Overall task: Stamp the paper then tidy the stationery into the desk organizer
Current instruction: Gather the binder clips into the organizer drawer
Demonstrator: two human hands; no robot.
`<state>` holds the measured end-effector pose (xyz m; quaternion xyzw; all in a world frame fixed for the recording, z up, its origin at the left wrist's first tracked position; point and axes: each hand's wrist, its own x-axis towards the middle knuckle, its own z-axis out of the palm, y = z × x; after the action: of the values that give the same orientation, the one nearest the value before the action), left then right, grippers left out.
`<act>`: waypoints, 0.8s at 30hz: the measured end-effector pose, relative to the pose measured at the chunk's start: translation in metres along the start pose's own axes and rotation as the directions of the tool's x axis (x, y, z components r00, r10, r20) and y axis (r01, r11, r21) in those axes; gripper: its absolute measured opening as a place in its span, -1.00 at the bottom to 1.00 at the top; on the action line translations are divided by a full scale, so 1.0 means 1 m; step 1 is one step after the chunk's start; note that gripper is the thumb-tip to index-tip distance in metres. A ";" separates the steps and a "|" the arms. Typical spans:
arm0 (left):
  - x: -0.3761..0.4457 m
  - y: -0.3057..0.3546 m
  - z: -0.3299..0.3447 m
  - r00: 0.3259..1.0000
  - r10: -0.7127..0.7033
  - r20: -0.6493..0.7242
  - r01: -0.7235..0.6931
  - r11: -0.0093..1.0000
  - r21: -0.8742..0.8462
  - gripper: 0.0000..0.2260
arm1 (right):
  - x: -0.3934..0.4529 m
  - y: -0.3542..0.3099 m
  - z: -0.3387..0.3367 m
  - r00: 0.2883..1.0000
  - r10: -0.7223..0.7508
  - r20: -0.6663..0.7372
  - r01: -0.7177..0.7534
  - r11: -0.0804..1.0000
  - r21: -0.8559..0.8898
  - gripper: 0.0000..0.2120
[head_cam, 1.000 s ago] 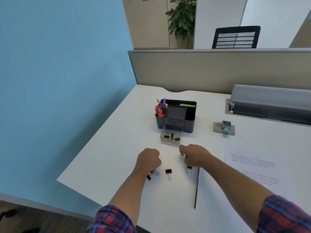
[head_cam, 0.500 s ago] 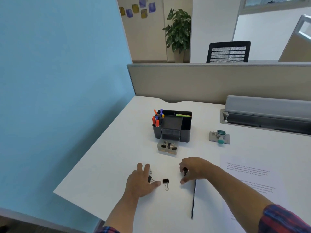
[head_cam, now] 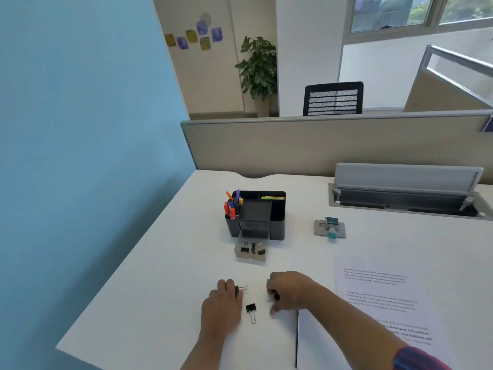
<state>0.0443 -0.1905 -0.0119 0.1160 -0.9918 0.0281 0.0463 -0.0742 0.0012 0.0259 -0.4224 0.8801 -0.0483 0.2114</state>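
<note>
Two hands low over a white desk point(head_cam: 149, 276), largest thing in view, blue wall on the left and a beige partition point(head_cam: 320, 145) along the far edge. Beside the partition, a grey cable tray point(head_cam: 408, 188) with its lid up. On the right of the desk, printed paper point(head_cam: 378, 289) lying flat, a second sheet overlapping it nearer the body, with a thin dark edge point(head_cam: 296, 340) along its left side. Near the desk's middle, a black organizer point(head_cam: 277, 222) holding markers point(head_cam: 232, 205) in its left compartment and a green strip at the back right. Just in front of the organizer, a clear box point(head_cam: 250, 259) containing several binder clips. To the right of the organizer, well apart from it, a grey stamp pad point(head_cam: 324, 227) with a teal stamp point(head_cam: 332, 232) on it. Left hand point(head_cam: 222, 308) palm down on the desk, fingers lightly curled over a clip point(head_cam: 241, 288) whose wire handles poke out past the fingertips. Right hand point(head_cam: 289, 292) curled, fingers pinching another clip point(head_cam: 274, 296) just above the desk. Between the two hands, a loose clip point(head_cam: 251, 308) lying on the desk, touching neither hand, handles pointing toward the body.
</note>
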 end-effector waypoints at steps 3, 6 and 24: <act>0.004 -0.003 -0.001 0.999 0.023 -0.045 -0.023 1.000 -0.010 -0.78 | -0.001 0.001 -0.003 0.999 -0.028 0.028 0.028 1.000 -0.002 -0.69; 0.006 -0.004 -0.001 0.999 0.031 -0.031 -0.031 1.000 0.002 -0.81 | -0.001 -0.002 -0.004 0.999 -0.033 0.016 0.033 0.999 -0.008 -0.82; 0.018 -0.003 -0.004 0.993 0.087 -0.080 -0.092 0.994 -0.057 -0.82 | 0.011 -0.007 -0.035 0.970 0.163 -0.179 -0.058 0.875 0.481 -0.89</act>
<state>0.0276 -0.1971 -0.0056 0.0686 -0.9938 0.0043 0.0871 -0.0902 -0.0149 0.0558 -0.2993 0.8820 -0.2942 0.2145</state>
